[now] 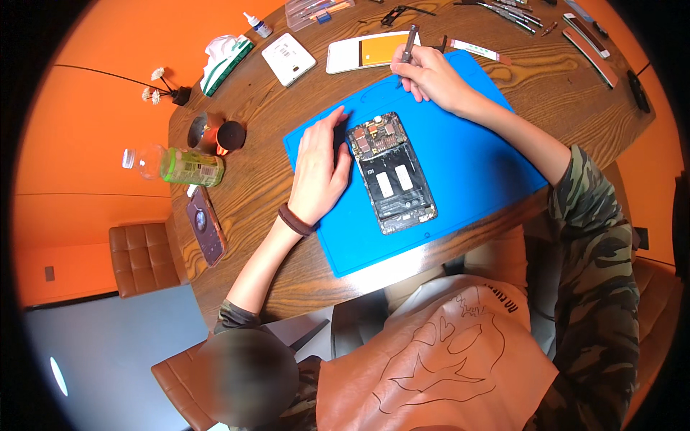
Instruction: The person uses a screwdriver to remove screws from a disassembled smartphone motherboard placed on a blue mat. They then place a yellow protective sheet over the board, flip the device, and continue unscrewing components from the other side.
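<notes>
The person's right hand (424, 75) is closed, thumb and fingers clamped on a slim, dark grey, pen-shaped tool (410, 47). The tool stands tilted over the far part of a thin, bright blue work mat (474, 154), its thicker end up; whether the lower tip touches the mat cannot be told. The left hand (320, 161) rests palm down on the mat's left part, fingers stretched forward and thumb apart from them, with a dark brown band (295, 220) around its wrist.

Just right of the left hand, an opened black rectangular smartphone (374, 188) lies on the mat, slightly turned, its bare circuit board at the far end and two white strips across its dark middle. Contact between thumb and phone cannot be made out.

Under the mat is a brown wood-grained table (262, 108). Beyond the mat's far edge lie a flat white rectangular device (289, 59) and a long white slab with an orange panel (346, 56). Farther left are a green-and-white tissue pack (226, 63) and a small white dropper bottle (260, 29). Near the table's left edge are a clear plastic bottle with a green label (190, 167) and a dark purple phone (205, 228).
</notes>
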`<action>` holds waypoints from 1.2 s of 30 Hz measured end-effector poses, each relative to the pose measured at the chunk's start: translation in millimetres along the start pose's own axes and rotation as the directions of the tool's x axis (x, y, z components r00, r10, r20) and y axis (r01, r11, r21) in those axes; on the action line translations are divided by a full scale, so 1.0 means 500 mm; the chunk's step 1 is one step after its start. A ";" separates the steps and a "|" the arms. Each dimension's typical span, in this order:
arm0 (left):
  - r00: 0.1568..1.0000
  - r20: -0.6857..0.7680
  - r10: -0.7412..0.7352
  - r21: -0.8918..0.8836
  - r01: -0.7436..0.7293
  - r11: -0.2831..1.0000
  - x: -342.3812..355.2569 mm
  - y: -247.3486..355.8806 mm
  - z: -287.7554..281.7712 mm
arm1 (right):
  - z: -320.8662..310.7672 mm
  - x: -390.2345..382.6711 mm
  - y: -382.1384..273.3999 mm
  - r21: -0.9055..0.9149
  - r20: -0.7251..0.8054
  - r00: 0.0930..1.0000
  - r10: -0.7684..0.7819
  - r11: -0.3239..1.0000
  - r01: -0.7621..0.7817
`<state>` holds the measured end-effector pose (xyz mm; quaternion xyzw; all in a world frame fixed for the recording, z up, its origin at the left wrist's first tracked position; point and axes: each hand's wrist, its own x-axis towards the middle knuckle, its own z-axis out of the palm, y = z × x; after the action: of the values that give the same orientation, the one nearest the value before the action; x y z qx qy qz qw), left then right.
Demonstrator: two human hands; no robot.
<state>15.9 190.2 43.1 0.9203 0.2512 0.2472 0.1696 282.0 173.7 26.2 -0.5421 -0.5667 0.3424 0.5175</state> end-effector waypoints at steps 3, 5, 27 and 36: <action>1.000 -0.004 0.008 -0.026 -0.008 1.000 0.001 -0.002 0.002 | 0.000 0.003 0.005 0.006 -0.001 1.000 0.001 1.000 -0.001; 1.000 -0.006 0.014 -0.012 -0.014 1.000 0.001 -0.004 0.003 | -0.001 0.004 0.007 -0.001 0.003 1.000 -0.004 1.000 0.004; 1.000 0.004 0.017 0.024 -0.017 1.000 0.001 -0.001 0.001 | -0.005 0.009 0.017 0.005 0.044 0.998 -0.038 0.999 0.037; 1.000 -0.004 0.008 -0.026 -0.008 1.000 0.000 -0.005 0.002 | -0.018 -0.018 -0.002 0.235 0.111 0.994 0.001 0.972 -0.028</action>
<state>15.6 192.3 41.1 0.9184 0.2447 0.2531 0.1803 289.0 163.4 27.1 -0.4612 -0.5454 0.4404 0.5439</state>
